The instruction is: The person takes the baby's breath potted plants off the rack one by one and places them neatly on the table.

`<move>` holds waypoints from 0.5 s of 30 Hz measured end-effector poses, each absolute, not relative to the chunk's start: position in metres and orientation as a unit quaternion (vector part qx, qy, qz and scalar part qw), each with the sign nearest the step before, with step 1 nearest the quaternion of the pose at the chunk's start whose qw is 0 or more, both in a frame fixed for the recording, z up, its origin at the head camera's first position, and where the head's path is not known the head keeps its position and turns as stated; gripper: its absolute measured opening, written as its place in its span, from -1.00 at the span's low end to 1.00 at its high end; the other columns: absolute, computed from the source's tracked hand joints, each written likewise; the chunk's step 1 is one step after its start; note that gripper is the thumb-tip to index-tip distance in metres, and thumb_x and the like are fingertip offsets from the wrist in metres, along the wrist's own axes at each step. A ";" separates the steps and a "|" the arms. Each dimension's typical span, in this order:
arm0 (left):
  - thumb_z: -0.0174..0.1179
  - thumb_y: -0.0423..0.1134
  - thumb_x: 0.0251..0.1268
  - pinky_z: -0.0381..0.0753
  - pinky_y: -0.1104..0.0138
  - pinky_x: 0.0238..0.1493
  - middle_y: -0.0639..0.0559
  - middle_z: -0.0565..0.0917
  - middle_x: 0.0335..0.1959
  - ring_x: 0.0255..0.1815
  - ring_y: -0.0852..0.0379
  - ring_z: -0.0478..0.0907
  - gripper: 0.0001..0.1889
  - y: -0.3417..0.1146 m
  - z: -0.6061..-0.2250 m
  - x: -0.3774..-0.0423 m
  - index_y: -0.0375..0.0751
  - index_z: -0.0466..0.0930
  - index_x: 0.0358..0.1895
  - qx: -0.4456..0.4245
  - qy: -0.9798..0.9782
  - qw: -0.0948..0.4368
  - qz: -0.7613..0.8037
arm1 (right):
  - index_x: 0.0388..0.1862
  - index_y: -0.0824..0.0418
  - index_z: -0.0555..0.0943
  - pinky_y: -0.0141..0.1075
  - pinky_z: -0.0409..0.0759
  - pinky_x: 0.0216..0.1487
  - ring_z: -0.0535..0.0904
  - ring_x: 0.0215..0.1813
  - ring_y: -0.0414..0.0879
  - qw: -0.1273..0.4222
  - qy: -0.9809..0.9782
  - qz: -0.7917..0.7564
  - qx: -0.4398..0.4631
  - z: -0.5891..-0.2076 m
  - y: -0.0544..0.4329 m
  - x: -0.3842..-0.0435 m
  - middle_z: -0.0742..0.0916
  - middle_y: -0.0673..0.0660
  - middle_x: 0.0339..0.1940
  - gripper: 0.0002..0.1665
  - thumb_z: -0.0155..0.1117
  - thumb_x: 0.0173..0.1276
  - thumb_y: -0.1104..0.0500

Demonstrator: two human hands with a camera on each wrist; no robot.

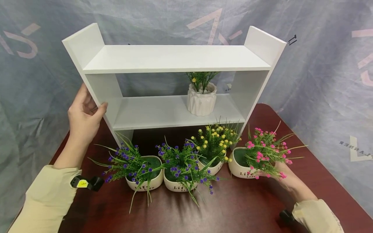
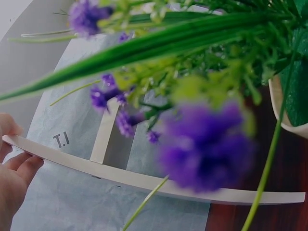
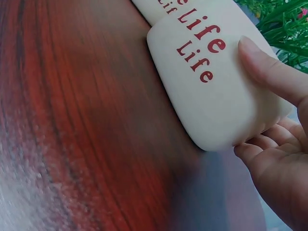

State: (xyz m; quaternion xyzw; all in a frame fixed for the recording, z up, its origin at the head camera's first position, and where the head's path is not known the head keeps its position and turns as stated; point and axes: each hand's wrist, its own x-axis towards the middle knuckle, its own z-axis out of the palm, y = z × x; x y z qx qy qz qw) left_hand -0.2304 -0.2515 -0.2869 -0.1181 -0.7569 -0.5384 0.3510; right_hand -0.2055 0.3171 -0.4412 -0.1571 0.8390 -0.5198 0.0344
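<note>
My left hand grips the left side panel of a white two-tier shelf, thumb at its front edge and fingers behind. The left wrist view shows the fingers pinching the panel's edge, with purple flowers close to the camera. At the right, my right hand holds an oval cream pot of pink flowers, which partly hide the hand in the head view. In the right wrist view its thumb lies on the lettered side of the pot and the fingers curl round the end.
Two purple-flowered pots and a yellow-flowered pot stand on the dark red table before the shelf. A white ribbed pot with a green plant sits on the lower tier. Grey printed cloth hangs behind.
</note>
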 end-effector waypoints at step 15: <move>0.12 -0.58 0.21 0.57 0.65 -0.10 -0.11 0.55 0.28 0.12 0.27 0.62 -0.26 -0.252 -0.288 -0.230 0.06 0.29 0.45 -0.120 -0.758 0.353 -0.535 | 0.09 -0.03 0.56 -0.52 0.58 -0.14 0.60 -0.09 -0.46 0.062 0.842 -0.516 -0.146 -0.436 0.315 -0.201 0.71 -0.33 -0.11 -0.56 0.30 0.29 0.33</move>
